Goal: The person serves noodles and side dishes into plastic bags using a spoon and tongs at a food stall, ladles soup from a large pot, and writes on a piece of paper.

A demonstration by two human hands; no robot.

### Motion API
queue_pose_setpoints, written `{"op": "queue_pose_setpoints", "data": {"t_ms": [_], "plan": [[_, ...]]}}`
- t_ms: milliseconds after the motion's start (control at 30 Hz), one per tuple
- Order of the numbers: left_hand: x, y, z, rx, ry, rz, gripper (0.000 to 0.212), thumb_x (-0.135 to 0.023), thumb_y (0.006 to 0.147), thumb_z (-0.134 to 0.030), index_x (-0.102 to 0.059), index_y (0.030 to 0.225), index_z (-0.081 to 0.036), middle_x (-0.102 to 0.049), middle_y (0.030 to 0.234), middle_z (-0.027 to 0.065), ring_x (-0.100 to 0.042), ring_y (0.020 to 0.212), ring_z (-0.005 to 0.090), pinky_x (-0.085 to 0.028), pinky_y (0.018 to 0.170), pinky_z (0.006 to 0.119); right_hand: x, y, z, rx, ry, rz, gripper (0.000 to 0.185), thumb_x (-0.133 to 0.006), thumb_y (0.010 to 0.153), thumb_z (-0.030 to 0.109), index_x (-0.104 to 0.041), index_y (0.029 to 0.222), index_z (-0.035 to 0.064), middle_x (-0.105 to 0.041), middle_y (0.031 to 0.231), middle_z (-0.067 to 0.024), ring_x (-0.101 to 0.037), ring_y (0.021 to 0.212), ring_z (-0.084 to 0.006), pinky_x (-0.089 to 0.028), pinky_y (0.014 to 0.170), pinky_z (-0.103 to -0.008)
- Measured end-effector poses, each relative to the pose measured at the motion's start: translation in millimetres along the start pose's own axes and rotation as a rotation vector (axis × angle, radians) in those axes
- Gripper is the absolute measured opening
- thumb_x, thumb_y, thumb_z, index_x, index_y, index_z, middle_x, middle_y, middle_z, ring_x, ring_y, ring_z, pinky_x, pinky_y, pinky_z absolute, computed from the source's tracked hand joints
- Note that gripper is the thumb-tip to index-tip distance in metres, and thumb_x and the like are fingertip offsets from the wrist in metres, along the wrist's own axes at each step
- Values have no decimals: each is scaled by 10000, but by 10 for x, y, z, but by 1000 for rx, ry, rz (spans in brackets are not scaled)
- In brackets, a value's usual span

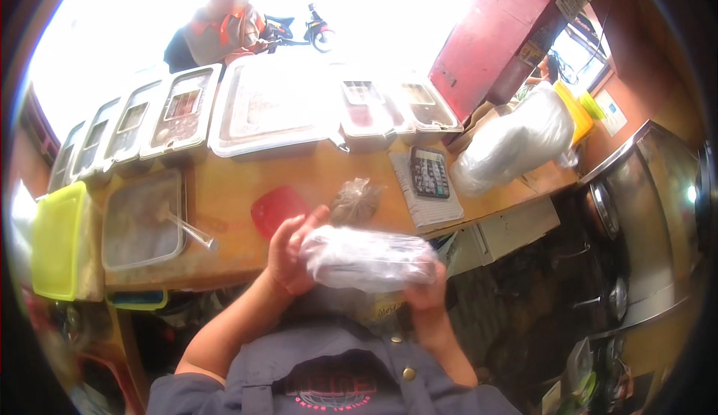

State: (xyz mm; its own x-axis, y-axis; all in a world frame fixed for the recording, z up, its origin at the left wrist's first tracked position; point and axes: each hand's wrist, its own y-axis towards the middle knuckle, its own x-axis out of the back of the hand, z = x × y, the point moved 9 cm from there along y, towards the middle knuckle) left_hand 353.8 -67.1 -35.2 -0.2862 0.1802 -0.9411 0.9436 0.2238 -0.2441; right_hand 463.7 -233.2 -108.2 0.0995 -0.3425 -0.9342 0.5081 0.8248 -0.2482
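A package in clear plastic [367, 260] is between my two hands, in front of my chest at the counter's near edge. Its contents are blurred by the plastic's shine. At its left end is my left hand [293, 255], thumb and fingers around the plastic. My right hand [427, 288] grips the other end from below, partly hidden by the package. Just beyond it lie a knotted clear plastic bag with brown contents [356, 201] and a red plastic dish [276, 210].
Lidded food containers [185, 106] line the counter's far side. A calculator [429, 172] rests on a lined notepad [404, 185], beside a large white plastic bag [516, 134]. A handled utensil [193, 231] lies across a translucent lid [143, 218] at left. A person [219, 33] stands beyond.
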Motion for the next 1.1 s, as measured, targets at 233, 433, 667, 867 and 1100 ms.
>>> {"op": "queue_pose_setpoints", "data": {"t_ms": [233, 433, 667, 867, 1100], "plan": [[356, -164, 106, -313, 1668, 224, 330, -515, 769, 86, -717, 995, -43, -617, 1113, 128, -588, 1107, 277, -473, 938, 344, -316, 93, 501, 176, -978, -428, 250, -514, 983, 245, -617, 990, 18, -626, 808, -55, -612, 727, -173, -507, 677, -311], [596, -175, 337, -258, 1810, 213, 456, -573, 807, -86, -610, 1261, -68, -632, 1126, 182, -642, 1030, 305, -497, 932, 374, -983, 980, 244, -90, -2375, -579, 769, -469, 898, 679, -665, 1012, -57, -672, 1071, -259, -668, 1001, -352, -514, 863, -430], [534, -190, 505, -148, 1723, 309, 570, -680, 812, -294, -574, 1305, -29, -611, 1143, 182, -618, 992, 286, -493, 884, 356, -806, 1310, 244, 91, -2347, -509, 603, -414, 975, 484, -604, 1178, -51, -626, 1199, -255, -618, 1117, -367, -528, 902, -439], [440, -42, 292, -22, 1683, 79, 457, -676, 774, -191, -646, 1203, -38, -664, 1086, 171, -644, 1005, 263, -500, 902, 358, -600, 815, 106, 67, -1027, -38, 469, -473, 985, 280, -457, 1376, 21, -550, 1256, -78, -552, 1132, -204, -501, 920, -382], [127, 201, 102, 58, 963, 86, 667, -523, 754, 46, -468, 1416, -21, -627, 1221, 105, -651, 987, 180, -551, 810, 293, -323, 399, 15, 373, -967, 121, 368, -461, 1002, 225, -535, 1297, 18, -577, 1257, -114, -571, 1139, -236, -475, 946, -367]]}}
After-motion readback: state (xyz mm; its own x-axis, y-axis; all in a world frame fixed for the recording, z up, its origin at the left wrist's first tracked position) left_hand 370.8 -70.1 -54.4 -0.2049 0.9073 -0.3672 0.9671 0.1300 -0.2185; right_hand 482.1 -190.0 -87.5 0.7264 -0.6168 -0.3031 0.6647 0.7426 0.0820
